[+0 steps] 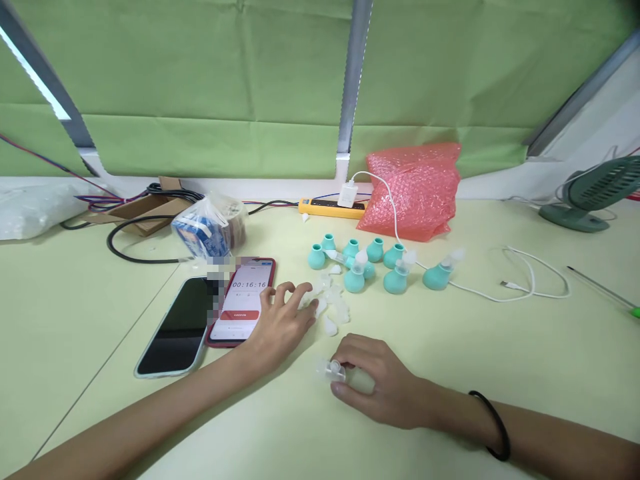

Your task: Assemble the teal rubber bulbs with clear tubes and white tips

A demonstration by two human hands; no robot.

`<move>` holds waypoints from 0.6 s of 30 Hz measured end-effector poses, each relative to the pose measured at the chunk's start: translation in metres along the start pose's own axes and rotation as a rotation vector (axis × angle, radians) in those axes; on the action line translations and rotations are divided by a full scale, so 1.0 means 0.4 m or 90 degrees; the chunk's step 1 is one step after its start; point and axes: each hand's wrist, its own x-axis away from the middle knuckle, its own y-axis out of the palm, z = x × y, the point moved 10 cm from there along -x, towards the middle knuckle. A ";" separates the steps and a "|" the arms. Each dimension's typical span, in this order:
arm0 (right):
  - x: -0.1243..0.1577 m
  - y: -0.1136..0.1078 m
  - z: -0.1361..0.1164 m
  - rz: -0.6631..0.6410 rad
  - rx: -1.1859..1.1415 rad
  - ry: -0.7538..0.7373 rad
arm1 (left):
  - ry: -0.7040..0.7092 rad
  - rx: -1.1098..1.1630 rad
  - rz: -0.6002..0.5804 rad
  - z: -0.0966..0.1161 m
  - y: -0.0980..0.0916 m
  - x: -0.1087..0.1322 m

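Note:
My right hand (383, 383) pinches a small translucent plastic nozzle piece (334, 371) between thumb and fingertips, low over the table. My left hand (285, 323) reaches over a loose pile of whitish translucent plastic pieces (337, 300), its fingers curved and apart. Fingertips touch the edge of the pile; whether a piece lies under them is partly hidden. Behind the pile stand several teal squeeze bulbs (316, 257) with open necks. A few others, such as the teal bulb at the right (437, 276), carry translucent tips.
Left of the pile lie a phone with a running timer (243, 293) and a dark-screened phone (175, 327). Further back are a bagged blue box (203, 230), a yellow power strip (325, 208) and a red bubble-wrap bag (410, 193). A white cable (480, 293), screwdriver (600, 287) and fan (575, 217) are rightward.

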 end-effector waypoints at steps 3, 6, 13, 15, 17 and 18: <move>0.001 0.002 0.007 0.007 0.007 0.015 | -0.001 -0.011 -0.022 0.006 0.018 0.002; 0.002 0.004 0.008 0.007 0.005 0.017 | -0.007 -0.015 -0.036 0.003 0.025 0.000; 0.002 -0.003 0.006 0.022 -0.012 0.008 | 0.022 -0.055 -0.077 0.007 0.034 -0.013; 0.001 -0.003 0.008 0.025 -0.015 0.006 | 0.029 -0.034 -0.085 0.013 0.031 -0.013; 0.001 -0.001 0.008 0.025 -0.015 0.002 | 0.024 -0.002 -0.096 0.016 0.031 -0.012; 0.001 0.000 0.008 0.025 -0.014 0.001 | 0.016 0.011 -0.098 0.015 0.031 -0.012</move>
